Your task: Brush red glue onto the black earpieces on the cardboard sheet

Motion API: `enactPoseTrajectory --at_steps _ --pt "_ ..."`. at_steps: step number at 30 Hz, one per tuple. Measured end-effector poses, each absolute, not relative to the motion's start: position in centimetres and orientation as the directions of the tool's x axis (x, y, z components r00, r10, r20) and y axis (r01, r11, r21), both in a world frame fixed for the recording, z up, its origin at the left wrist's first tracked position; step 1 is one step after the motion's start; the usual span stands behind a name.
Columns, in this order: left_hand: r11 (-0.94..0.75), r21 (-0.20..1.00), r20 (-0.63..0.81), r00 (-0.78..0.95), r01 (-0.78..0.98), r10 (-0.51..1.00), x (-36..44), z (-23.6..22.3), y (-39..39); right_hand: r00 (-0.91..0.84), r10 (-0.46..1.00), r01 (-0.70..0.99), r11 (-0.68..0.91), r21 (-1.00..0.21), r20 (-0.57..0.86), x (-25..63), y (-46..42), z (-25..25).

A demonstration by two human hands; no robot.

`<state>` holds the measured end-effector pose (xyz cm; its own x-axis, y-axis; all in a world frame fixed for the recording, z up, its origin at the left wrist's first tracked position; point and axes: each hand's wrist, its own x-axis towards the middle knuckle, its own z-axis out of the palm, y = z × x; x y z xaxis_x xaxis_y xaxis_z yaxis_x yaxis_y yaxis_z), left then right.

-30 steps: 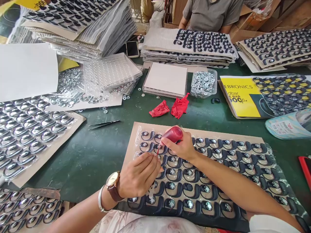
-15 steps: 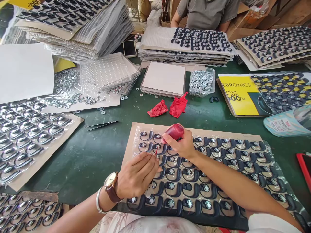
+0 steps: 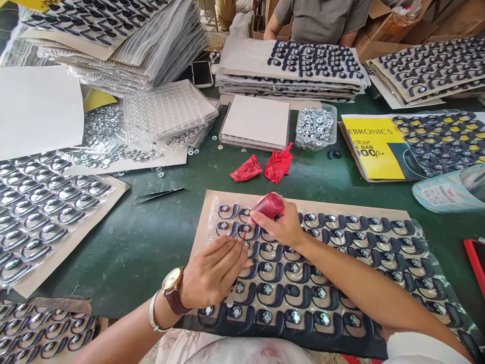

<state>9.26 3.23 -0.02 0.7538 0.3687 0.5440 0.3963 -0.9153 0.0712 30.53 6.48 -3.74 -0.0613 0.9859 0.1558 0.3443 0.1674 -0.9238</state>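
Observation:
My right hand [image 3: 282,225] is wrapped round a red squeeze bottle [image 3: 268,206], tilted so its thin red nozzle points down and left. The nozzle's tip meets the pinched fingertips of my left hand [image 3: 217,270], over the left columns of a sheet of dark hook-shaped parts [image 3: 293,290]. Each of these parts carries a round end, most with a shiny disc on it. The fingers of my left hand are closed; a pale flat end shows under the palm, but what they hold is mostly hidden. The sheet lies on tan card under clear film.
Black tweezers [image 3: 159,195] lie left of the sheet, and crumpled red scraps [image 3: 278,164] beyond it. Further back stand a clear tub of metal washers [image 3: 316,127] and a white-topped stack [image 3: 255,121]. Another card of parts [image 3: 45,215] is at left. A person in grey [image 3: 320,20] sits opposite.
The whole view has shifted slightly. Both hands stay in nearly the same place over the sheet, with the bottle still in my right hand.

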Motion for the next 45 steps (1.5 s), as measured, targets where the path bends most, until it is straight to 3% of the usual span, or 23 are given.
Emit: enactPoseTrajectory --at_steps 14,33,45 --pt "-0.911 0.124 0.530 0.750 0.392 0.395 9.1 -0.3 3.3 -0.031 0.993 0.316 0.115 -0.942 0.110 30.7 6.4 -2.7" --pt "-0.741 0.564 0.492 0.572 0.365 0.656 8.0 -0.6 5.1 -0.097 0.993 0.281 0.090 -0.955 0.065 30.8 6.0 -2.8" --pt "-0.649 0.663 0.452 0.492 0.373 0.744 7.6 -1.0 5.7 -0.093 0.991 0.306 0.119 -0.945 0.094 30.6 5.9 -3.1"
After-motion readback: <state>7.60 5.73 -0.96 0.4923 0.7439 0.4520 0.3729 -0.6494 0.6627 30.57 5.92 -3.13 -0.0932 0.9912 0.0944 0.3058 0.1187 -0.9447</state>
